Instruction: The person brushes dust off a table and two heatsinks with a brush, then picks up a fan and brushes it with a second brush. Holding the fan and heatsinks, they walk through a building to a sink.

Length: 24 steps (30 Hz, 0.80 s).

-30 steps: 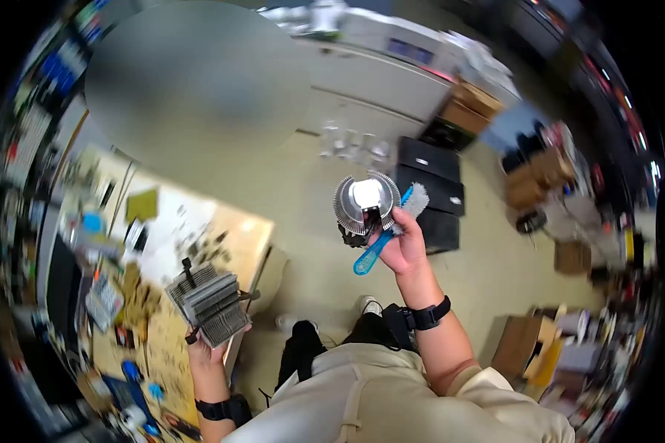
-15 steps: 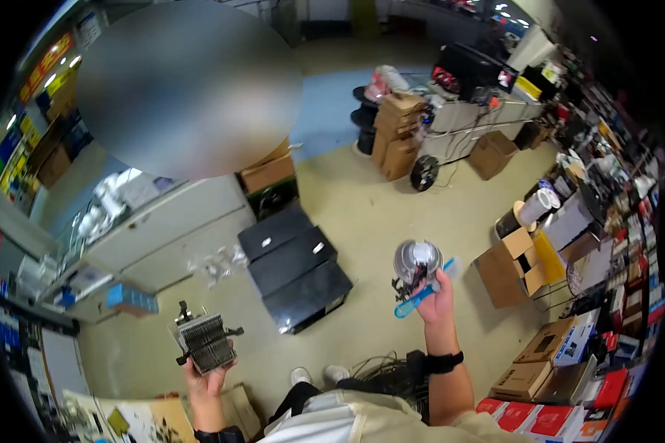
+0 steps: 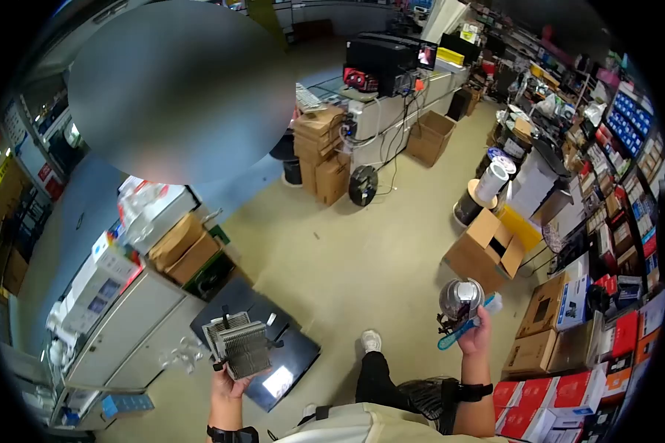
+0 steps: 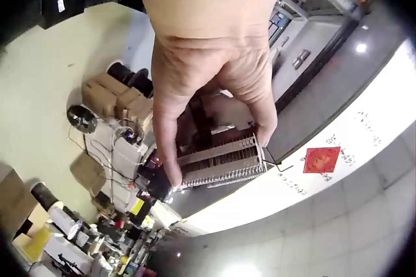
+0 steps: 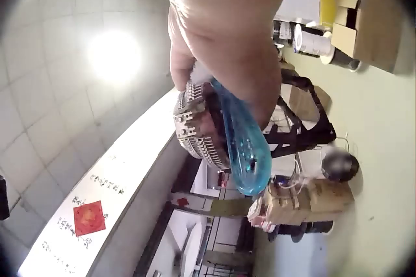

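Observation:
In the head view my left hand (image 3: 229, 385) grips a finned metal CPU heatsink (image 3: 242, 350) from below, with black clips sticking out at its edges. Thumb and fingers span opposite sides of the heatsink (image 4: 224, 163) in the left wrist view. My right hand (image 3: 476, 336), off to the right, holds a round, shiny finned cooler (image 3: 462, 297) together with a blue-handled brush (image 3: 449, 340). The right wrist view shows the brush's translucent handle (image 5: 249, 163) crossing beside the cooler's fins (image 5: 195, 127). A black plastic frame (image 5: 312, 118) juts out past the fingers there.
Black boxes (image 3: 273, 369) stand on the floor below the left hand, beside a grey cabinet (image 3: 137, 321). An open carton (image 3: 474, 255) sits just beyond the right hand. Red and white boxes (image 3: 543, 399) are stacked at the right. A black reel (image 3: 363, 186) stands farther off.
The head view has swung right, away from the cluttered workbench, toward the aisle with cartons and shelves. Both hands still hold the same items; one foot is now stepped forward.

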Each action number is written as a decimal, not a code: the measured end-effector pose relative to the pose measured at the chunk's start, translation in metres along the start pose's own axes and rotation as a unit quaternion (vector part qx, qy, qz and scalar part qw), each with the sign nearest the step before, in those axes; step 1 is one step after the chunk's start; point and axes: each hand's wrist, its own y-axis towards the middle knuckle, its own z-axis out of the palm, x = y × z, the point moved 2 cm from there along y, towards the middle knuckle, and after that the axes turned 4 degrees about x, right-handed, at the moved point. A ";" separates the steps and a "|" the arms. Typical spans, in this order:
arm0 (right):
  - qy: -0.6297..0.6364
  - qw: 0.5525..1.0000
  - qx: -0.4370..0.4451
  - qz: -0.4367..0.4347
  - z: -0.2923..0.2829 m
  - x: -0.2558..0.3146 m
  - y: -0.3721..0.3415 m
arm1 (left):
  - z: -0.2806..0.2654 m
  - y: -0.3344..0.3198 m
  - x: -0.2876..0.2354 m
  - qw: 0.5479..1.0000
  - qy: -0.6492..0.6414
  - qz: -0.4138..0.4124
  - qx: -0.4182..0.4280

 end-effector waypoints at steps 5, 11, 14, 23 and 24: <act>-0.011 1.000 -0.005 -0.009 0.011 0.044 0.121 | 0.000 0.112 0.016 0.999 -0.011 0.046 -0.013; -0.026 0.999 0.030 0.030 0.063 0.063 0.248 | 0.034 0.236 0.010 0.993 -0.078 0.085 -0.029; -0.029 0.993 0.071 0.089 0.090 0.025 0.317 | 0.036 0.286 -0.012 0.996 -0.020 0.084 -0.018; -0.052 0.946 0.191 0.255 0.236 -0.176 0.539 | -0.025 0.457 -0.121 0.990 0.031 0.134 -0.038; -0.054 0.940 0.205 0.267 0.261 -0.198 0.561 | -0.034 0.477 -0.139 0.989 0.024 0.140 -0.042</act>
